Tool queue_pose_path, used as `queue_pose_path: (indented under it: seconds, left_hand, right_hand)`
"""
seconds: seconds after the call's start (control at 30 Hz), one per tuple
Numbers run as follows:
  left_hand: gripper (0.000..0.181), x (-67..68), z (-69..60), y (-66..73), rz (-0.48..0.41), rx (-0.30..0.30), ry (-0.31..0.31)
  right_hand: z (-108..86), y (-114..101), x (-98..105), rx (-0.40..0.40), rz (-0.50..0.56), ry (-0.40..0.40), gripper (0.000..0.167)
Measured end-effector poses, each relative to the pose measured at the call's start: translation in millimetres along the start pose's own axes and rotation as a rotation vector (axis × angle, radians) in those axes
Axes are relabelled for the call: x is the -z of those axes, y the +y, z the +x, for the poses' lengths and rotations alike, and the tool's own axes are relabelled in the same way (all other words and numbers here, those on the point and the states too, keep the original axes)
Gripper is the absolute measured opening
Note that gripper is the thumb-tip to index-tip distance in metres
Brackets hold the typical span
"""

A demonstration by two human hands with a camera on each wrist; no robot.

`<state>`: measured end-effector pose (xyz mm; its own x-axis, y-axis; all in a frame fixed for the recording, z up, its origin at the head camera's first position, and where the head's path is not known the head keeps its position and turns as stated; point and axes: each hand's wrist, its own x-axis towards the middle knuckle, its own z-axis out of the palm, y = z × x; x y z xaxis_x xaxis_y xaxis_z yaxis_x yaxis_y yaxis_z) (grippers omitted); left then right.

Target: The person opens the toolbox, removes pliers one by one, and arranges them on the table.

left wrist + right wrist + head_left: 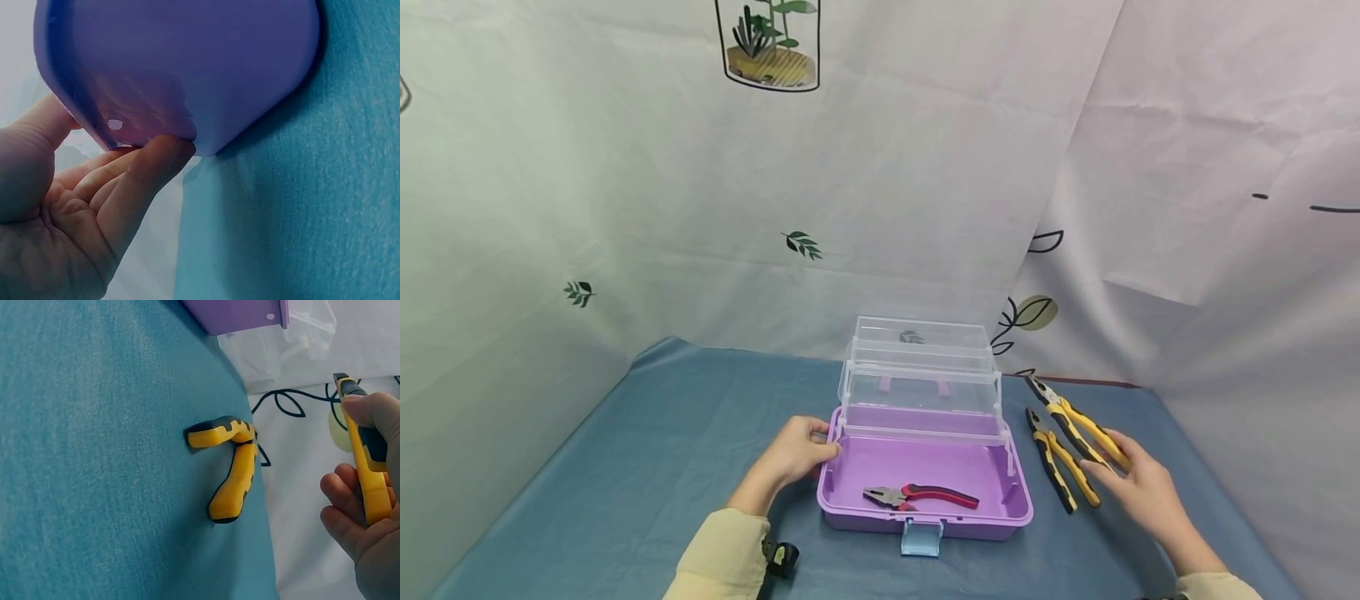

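A purple toolbox [925, 527] with its clear lid [922, 350] raised stands on the table. At its left side my left hand [793, 454] grips the rim; the thumb lies over the edge and the fingers press the outer wall [250, 56]. Inside the box lie combination pliers [940, 493] with red and black handles. To the right, my right hand [1146, 492] holds yellow and black pliers [369, 481] by the handles, their jaws pointing away from me. A second pair of yellow and black pliers [231, 481] lies on the cloth between that hand and the box, handles spread.
Blue cloth [662, 467] covers the table. Behind it hangs a pale printed curtain [910, 167], close to the raised lid. A light blue latch [921, 539] hangs down at the box's front. A small black object [784, 558] shows by the left sleeve.
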<state>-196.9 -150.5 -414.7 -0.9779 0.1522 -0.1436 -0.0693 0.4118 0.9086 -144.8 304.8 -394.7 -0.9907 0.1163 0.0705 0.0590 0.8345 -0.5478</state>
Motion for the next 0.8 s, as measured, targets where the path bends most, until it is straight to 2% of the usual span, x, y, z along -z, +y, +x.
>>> queue_pose_path:
  seconds: [0.8]
  left_hand:
    - [0.042,2.6,0.1,0.4,-0.014,-0.036,-0.03]
  right_hand:
    - [-0.9,14,-4,-0.053,-0.027,0.002,0.085]
